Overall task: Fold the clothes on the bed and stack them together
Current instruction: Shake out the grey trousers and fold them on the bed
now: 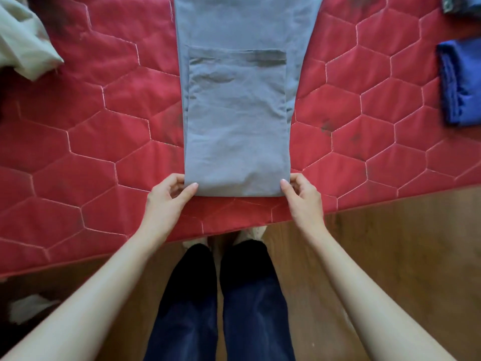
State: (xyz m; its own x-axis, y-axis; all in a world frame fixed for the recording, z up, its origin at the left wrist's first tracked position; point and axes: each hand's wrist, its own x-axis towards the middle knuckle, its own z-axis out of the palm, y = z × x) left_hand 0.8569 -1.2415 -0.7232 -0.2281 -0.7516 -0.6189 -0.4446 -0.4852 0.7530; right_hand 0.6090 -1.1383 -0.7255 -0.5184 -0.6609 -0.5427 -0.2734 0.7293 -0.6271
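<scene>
wood floor (390,256) nearest, dark trousers (221,295) standing at bed (78,152) edge. left hand (169,194) pinching near left corner of grey garment (236,126), right hand (302,195) pinching near right corner. folded near edge just inside mattress edge. bare red quilt both sides. grey cloth long, narrow, creased, upper layer folded back, far end out of frame. far left beige cloth (23,40); far right folded blue garment (460,82).

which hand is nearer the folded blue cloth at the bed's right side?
Right. The right hand grips the grey trousers' near corner on the side facing the blue cloth; the left hand grips the opposite corner, farther away.
</scene>
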